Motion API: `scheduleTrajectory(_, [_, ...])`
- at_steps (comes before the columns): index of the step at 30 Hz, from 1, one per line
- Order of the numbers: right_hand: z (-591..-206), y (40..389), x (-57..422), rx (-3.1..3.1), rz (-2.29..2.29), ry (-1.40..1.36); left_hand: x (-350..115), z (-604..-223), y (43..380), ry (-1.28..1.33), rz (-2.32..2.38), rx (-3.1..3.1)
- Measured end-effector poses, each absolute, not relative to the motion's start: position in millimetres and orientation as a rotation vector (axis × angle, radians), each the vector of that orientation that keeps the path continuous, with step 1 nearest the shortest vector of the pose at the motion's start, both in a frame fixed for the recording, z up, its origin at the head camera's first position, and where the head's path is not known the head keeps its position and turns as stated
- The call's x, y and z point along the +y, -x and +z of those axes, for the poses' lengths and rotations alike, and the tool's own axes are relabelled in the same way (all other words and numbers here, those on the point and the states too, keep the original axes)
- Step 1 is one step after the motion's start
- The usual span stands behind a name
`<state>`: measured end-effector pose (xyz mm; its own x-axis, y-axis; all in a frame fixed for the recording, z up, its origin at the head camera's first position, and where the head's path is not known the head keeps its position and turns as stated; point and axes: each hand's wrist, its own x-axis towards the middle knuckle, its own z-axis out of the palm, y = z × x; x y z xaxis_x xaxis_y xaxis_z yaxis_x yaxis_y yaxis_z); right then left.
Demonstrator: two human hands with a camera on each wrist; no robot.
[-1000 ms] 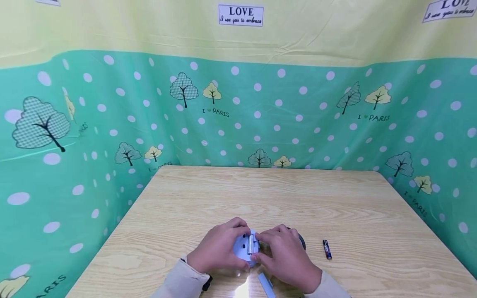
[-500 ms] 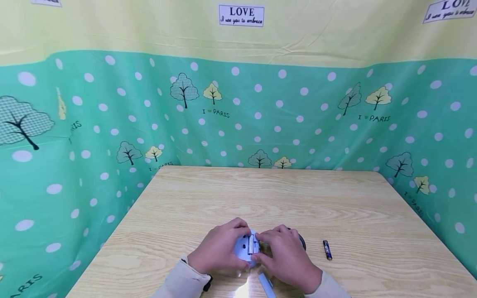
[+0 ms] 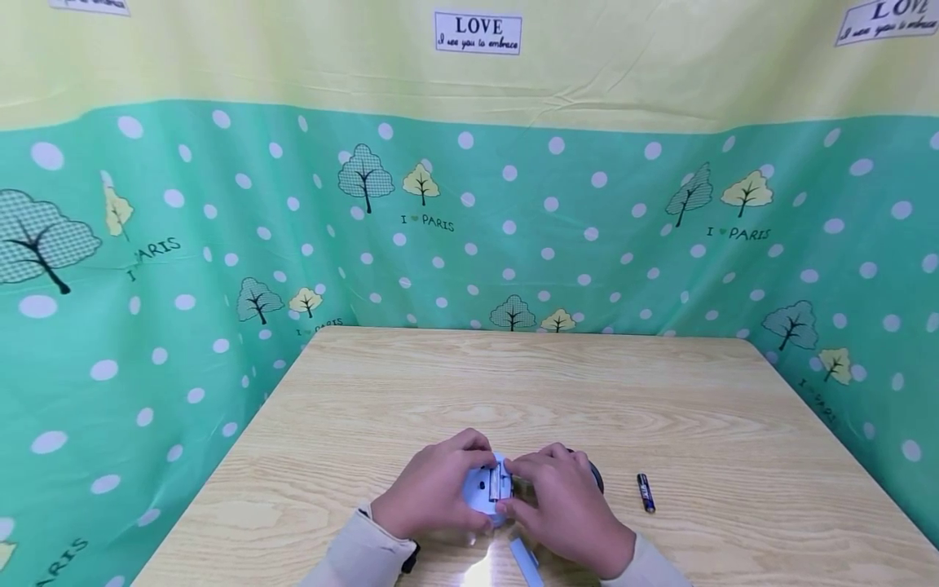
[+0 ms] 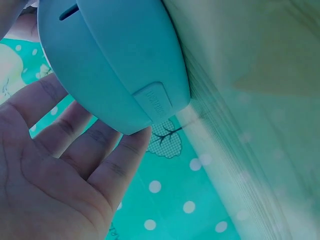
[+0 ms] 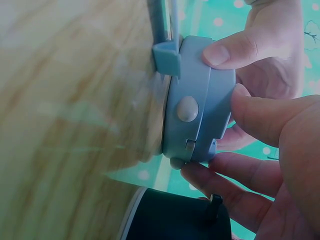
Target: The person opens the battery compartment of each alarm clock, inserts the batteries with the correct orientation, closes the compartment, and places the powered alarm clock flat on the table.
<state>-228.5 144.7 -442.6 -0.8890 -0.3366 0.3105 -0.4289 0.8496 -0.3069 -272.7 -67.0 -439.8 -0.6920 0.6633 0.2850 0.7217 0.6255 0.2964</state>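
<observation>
A light-blue rounded device [image 3: 478, 491] with an uncovered battery compartment is held between both hands, just above or on the table. A battery [image 3: 495, 483] lies lengthwise in the compartment. My left hand [image 3: 434, 489] grips the device's left side, fingers at the far edge and thumb at the near edge. My right hand [image 3: 563, 504] holds its right side, thumb and fingertips at the compartment's two ends. In the left wrist view, a slot and a raised label show on the casing [image 4: 125, 55]. The right wrist view shows a round pale button [image 5: 188, 108] on its side.
A light-blue battery cover [image 3: 525, 561] lies near the table's front, below the right hand. Behind that hand stands a dark cylinder [image 5: 175, 217], mostly hidden in the head view. One loose battery [image 3: 645, 493] lies to the right. Patterned cloth [image 3: 477, 220] surrounds the wooden table [image 3: 411, 383].
</observation>
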Motion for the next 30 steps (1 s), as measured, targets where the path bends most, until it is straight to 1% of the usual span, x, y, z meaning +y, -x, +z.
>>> scheduleTrajectory(14, [-441,229,144,-2.795,0.518,-0.592,-68,-439,273,1.144,-0.631,-2.723])
scheduleTrajectory(20, [-433,226,148,-2.809,0.512,-0.640,-68,-438,272,1.146,-0.678,-2.719])
scheduleTrajectory(23, [-427,223,153,-2.785,0.531,-0.751,-70,-437,272,1.149,-0.684,-2.707])
scheduleTrajectory(30, [-422,214,168,-2.671,0.465,-1.251,-70,-438,271,1.139,-0.625,-2.698])
